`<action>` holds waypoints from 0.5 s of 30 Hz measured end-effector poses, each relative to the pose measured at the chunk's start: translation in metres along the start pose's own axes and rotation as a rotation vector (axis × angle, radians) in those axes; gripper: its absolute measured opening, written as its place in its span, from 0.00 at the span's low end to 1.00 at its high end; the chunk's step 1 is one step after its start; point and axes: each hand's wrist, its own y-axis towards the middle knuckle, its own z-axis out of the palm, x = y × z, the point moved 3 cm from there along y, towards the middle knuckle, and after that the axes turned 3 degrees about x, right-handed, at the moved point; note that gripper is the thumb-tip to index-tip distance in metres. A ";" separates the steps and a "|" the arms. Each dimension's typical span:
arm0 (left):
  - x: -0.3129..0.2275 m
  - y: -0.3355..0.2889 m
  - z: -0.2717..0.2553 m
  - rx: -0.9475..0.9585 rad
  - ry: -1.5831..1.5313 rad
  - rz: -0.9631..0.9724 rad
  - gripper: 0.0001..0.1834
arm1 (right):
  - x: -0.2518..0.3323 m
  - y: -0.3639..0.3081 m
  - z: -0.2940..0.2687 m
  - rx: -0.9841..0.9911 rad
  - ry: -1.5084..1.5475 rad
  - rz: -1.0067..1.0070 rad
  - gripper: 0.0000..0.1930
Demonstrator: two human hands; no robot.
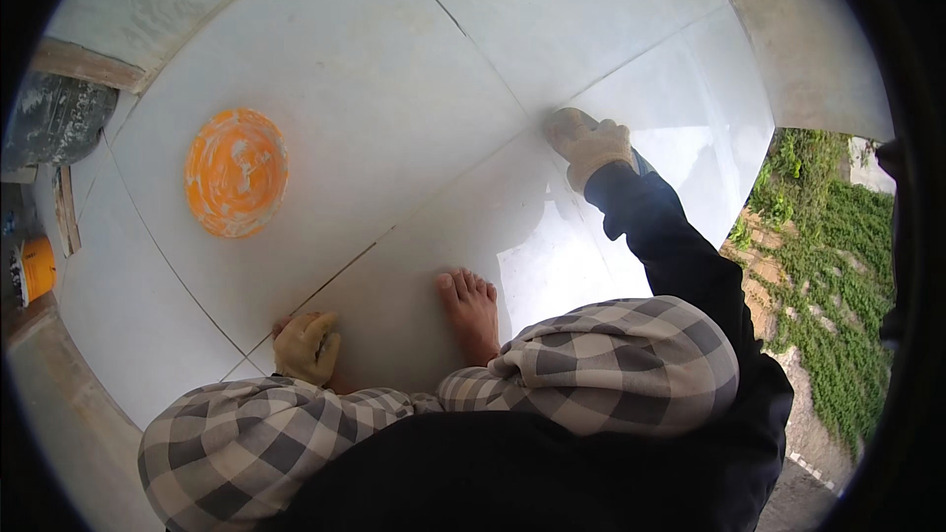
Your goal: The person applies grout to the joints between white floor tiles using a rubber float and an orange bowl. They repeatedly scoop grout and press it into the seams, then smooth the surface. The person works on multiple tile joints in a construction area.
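My right hand (pixel 601 150), in a tan work glove, reaches out to the far right over the pale floor tiles (pixel 345 79). Its fingers are closed on a rounded grey-brown pad (pixel 567 128), pressed against the tiles near the meeting of the joint lines; the glove covers part of the pad. Close to my left knee is my left hand (pixel 307 347), also gloved, its fingers curled in. Whether anything is inside them is hidden. Dark joint lines run between the tiles, some filled pale.
An orange lid-like dish (pixel 236 172) smeared with white paste lies on the tiles at left. Farther left are a dark rounded container (pixel 61 118) and an orange bucket (pixel 37 268). My bare foot (pixel 469 313) is between my knees. Beyond the right floor edge grow green plants (pixel 838 266).
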 end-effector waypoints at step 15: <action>-0.006 0.007 0.000 0.026 0.065 0.007 0.15 | 0.016 -0.023 0.060 -0.055 1.468 0.195 0.20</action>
